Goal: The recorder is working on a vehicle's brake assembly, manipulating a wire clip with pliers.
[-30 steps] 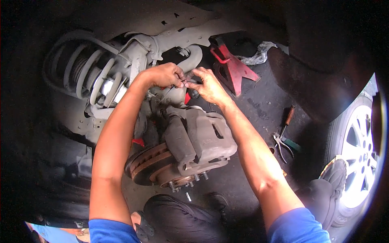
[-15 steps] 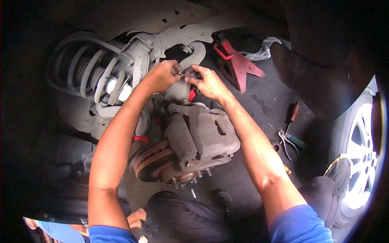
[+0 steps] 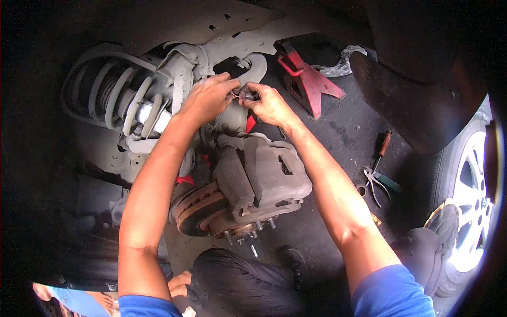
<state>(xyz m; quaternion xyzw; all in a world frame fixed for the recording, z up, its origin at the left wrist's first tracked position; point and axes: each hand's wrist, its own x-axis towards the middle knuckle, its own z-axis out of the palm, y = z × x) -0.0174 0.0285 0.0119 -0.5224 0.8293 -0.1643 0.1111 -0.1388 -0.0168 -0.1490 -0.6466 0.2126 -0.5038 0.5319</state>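
Note:
Above the brake caliper (image 3: 280,174), my left hand (image 3: 207,99) and my right hand (image 3: 268,105) meet fingertip to fingertip. Both pinch a thin, bent, wire-like piece (image 3: 236,96), mostly covered by the fingers; its exact kind is too small to make out. Behind the hands runs a pale curved suspension arm (image 3: 257,68). Below them the grey caliper sits over a rusty-edged brake disc (image 3: 194,214), and several wheel studs (image 3: 259,225) stick out at its near side. My hands appear apart from the caliper.
Left of my hands stands a coil spring (image 3: 120,98) around a shock absorber. A red jack stand (image 3: 316,90) is at the back right. Pliers (image 3: 374,182) and a screwdriver with a brown handle (image 3: 385,145) lie on the floor. A wheel (image 3: 472,198) stands far right.
My left hand has turned slightly, its fingers reaching out straighter over the wire-like piece. The right fingers have curled a little closer. Both hands stay in nearly the same place.

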